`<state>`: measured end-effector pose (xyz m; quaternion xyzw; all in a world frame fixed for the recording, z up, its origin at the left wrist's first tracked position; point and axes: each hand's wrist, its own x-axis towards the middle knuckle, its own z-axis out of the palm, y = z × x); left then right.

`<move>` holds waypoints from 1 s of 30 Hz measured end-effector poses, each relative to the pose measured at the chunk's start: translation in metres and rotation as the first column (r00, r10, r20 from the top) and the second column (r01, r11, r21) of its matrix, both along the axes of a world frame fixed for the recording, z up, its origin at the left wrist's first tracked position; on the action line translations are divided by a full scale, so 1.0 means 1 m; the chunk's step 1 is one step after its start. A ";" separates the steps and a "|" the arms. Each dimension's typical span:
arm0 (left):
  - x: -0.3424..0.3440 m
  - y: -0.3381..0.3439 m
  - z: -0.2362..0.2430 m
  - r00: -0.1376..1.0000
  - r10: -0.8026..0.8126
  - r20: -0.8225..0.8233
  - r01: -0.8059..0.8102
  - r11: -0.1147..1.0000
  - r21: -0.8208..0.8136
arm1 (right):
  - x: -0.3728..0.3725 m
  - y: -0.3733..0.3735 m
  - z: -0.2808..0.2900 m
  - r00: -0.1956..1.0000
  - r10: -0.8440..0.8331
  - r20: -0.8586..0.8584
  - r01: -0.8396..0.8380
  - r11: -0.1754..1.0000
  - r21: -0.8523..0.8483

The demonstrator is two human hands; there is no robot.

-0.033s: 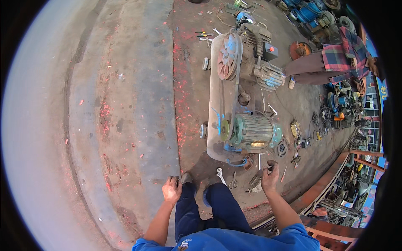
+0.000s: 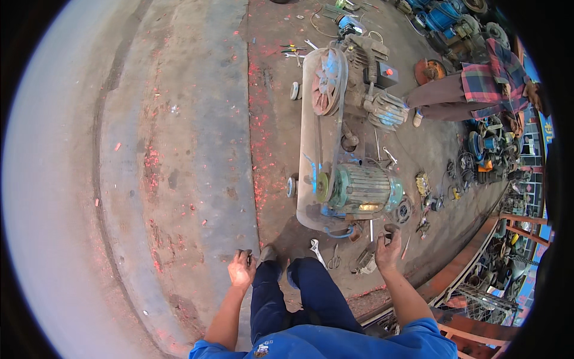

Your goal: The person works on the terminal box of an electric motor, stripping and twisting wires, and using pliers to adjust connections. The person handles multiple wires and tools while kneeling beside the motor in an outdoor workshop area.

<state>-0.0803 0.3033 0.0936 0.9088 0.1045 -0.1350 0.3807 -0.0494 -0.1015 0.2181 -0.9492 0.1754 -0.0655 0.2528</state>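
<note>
My left hand point(image 2: 242, 269) hangs beside my left leg, fingers curled, their tips dark with grime; what they hold, if anything, is too small to tell. My right hand point(image 2: 387, 251) is curled near the lower end of a belt-driven machine, its contents unclear. The machine has a green finned motor point(image 2: 365, 188), a red pulley point(image 2: 326, 87) and a long grey belt guard point(image 2: 308, 149). An adjustable wrench point(image 2: 318, 252) and scissor-shaped pliers point(image 2: 335, 260) lie on the floor between my hands, beyond my feet.
A person point(image 2: 493, 87) in a plaid shirt stands beyond the machine at the right. Motors point(image 2: 442, 18) and loose parts crowd the far right, with an orange metal rail point(image 2: 454, 263) along that side. More wrenches point(image 2: 293, 54) lie upper centre. Red flakes speckle the floor point(image 2: 197, 149) at left.
My hands have shifted very slightly apart. The view has moved a tiny bit, and the rest looks almost the same.
</note>
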 end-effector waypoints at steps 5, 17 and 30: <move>0.074 0.033 0.026 0.991 0.128 -0.039 -0.128 0.992 0.001 | 0.104 0.034 0.051 0.980 0.142 0.139 -0.126 0.986 -0.113; 0.270 0.042 0.022 0.960 0.151 -0.236 -0.182 0.977 -0.114 | 0.316 0.063 0.040 0.987 0.104 0.125 -0.084 0.984 -0.154; 0.479 -0.017 -0.002 0.961 -0.211 -0.177 0.155 0.945 -0.287 | 0.326 0.091 0.031 0.948 -0.276 -0.158 0.244 0.950 -0.194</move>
